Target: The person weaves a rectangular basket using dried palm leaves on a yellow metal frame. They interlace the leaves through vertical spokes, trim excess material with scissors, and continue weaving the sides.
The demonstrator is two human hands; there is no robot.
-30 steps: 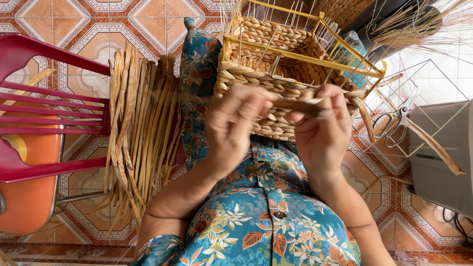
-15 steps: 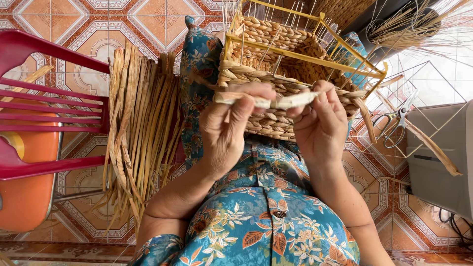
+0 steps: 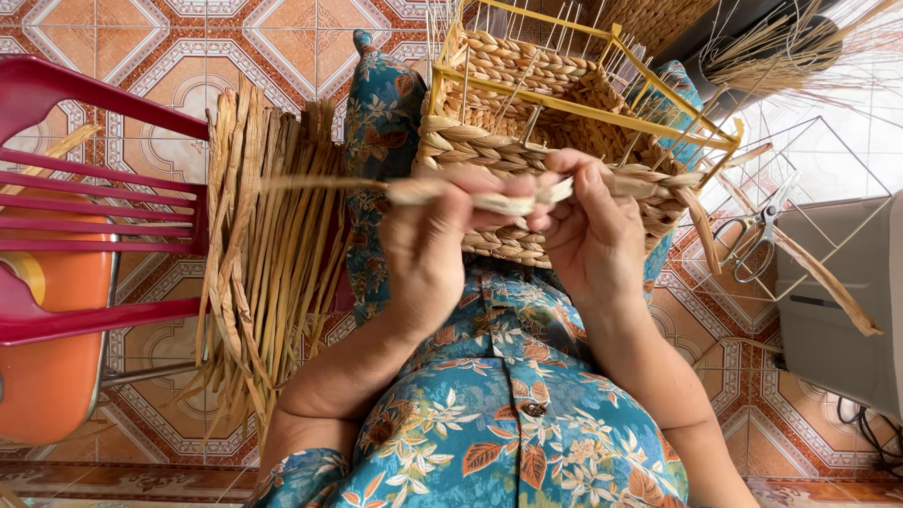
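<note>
Head view, looking straight down: caught both hands raised over the lap, close together, each pinching the same flat dried strand point(image 3: 508, 199).

Left hand point(image 3: 428, 254) – closed, thumb pressed onto curled fingers, clamped on the strand's pale middle, with the darker tail left trailing out to the left. Right hand point(image 3: 588, 235) – likewise closed, fingertips nipped on the strand's other end, just in front of the basket wall. Gripped at two points near each other, apparently to keep that short stretch flat and taut (a limp strip would fold otherwise). Could not tell for sure whether the strand's right end was already tucked into the weave, hidden as it was behind the fingers.

Kept the half-woven basket point(image 3: 489, 150) resting on the lap, against the floral dress point(image 3: 499, 414), tilted toward the body – so put within easy reach of both hands. Clamped round its top, a yellow frame point(image 3: 564, 103), with thin upright wires rising above the woven rows.

Laid beside the left knee, a bundle of dried strips point(image 3: 273, 263), fanned over the tiled floor point(image 3: 188, 38), near a red chair point(image 3: 94, 188). Left on the right side, scissors point(image 3: 757, 240) among bare wire frames point(image 3: 828, 160), well apart from both hands.
</note>
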